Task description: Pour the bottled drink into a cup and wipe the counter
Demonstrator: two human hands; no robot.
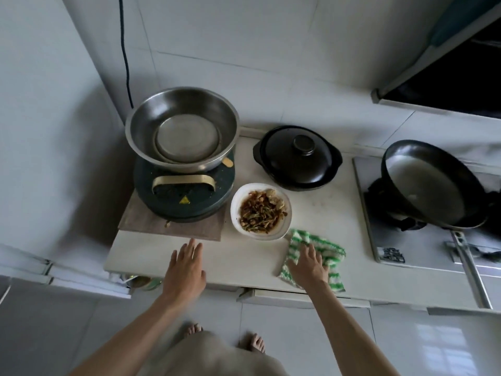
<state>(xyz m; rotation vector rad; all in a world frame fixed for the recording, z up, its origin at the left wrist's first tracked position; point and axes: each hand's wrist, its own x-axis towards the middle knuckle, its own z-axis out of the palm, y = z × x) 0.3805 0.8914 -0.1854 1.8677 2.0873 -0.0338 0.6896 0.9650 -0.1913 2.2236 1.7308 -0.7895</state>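
Green-and-white striped knitted cloth (322, 256) lies on white counter (244, 264) near edge, under right hand (309, 263), fingers spread flat pressing it. Left hand (187, 264) open, flat, at counter's near left. White plate of stir-fry (260, 211) touches cloth's far corner; black lidded clay pot (296, 157) farther back.

Walls: pale grey tiles (271, 50) rise behind my worktop.
Floor: glossy grey tiles (433, 346) under me, mirroring a bright window.
Furniture: white cabinet fronts (303, 297) below; dark range hood (447, 77) upper right.
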